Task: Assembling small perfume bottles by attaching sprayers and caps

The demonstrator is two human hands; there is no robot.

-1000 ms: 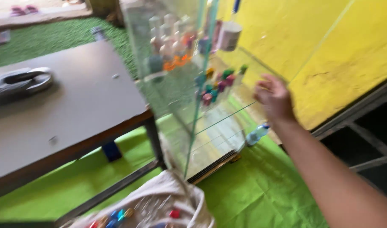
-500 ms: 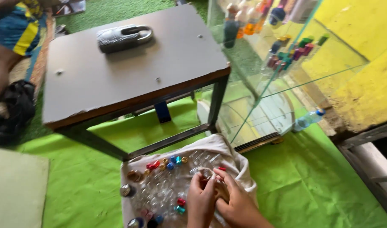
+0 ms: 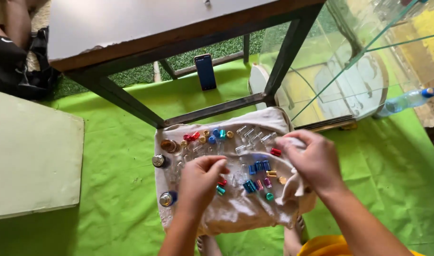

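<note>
- 2 bare hands work over a pale cloth (image 3: 236,208) spread on a low stool in the head view, with bright green matting (image 3: 117,142) all around.
- The left hand (image 3: 200,182) hangs palm-down over the cloth's middle, fingers curled and pinched together; whether they grip anything I cannot tell.
- The right hand (image 3: 311,159) is closed on a bunched white rag (image 3: 292,185) at the cloth's right edge.
- Small glass vials with coloured caps (image 3: 257,168) lie scattered on the cloth between and above the hands: blue, red, gold and teal.
- 3 larger metal-topped bottles (image 3: 165,199) sit along the cloth's left edge.
- Behind stands a dark-legged table (image 3: 146,28); a dark phone (image 3: 206,71) lies beneath it.
- A glass cabinet (image 3: 349,61) rises at upper right, a plastic water bottle (image 3: 406,100) beside it.
</note>
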